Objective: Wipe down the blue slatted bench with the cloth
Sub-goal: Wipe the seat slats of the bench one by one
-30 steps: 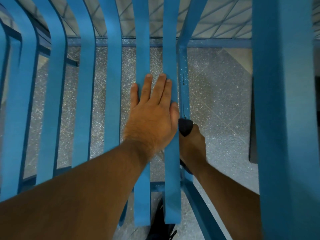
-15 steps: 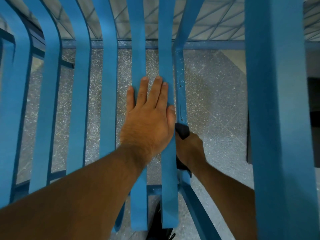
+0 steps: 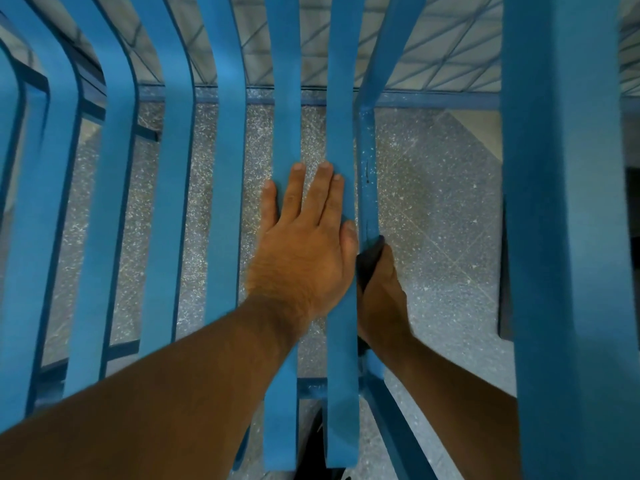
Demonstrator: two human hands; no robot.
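The blue slatted bench (image 3: 225, 168) fills the head view, its slats running away from me over a speckled floor. My left hand (image 3: 304, 247) lies flat, fingers together, across the two rightmost slats. Below and right of those slats, my right hand (image 3: 381, 299) is closed around a dark cloth (image 3: 370, 254) pressed against the bench's thin side frame bar (image 3: 367, 174). Only a small dark part of the cloth shows above the fingers.
A wide blue armrest or post (image 3: 568, 237) stands close at the right. The grey speckled floor (image 3: 436, 209) shows between the slats. A dark shoe (image 3: 315, 441) is visible under the slat ends near the bottom edge.
My right hand with the cloth has slid slightly along the side frame bar. The left hand has stayed flat on the same two slats; the view shifted a little.
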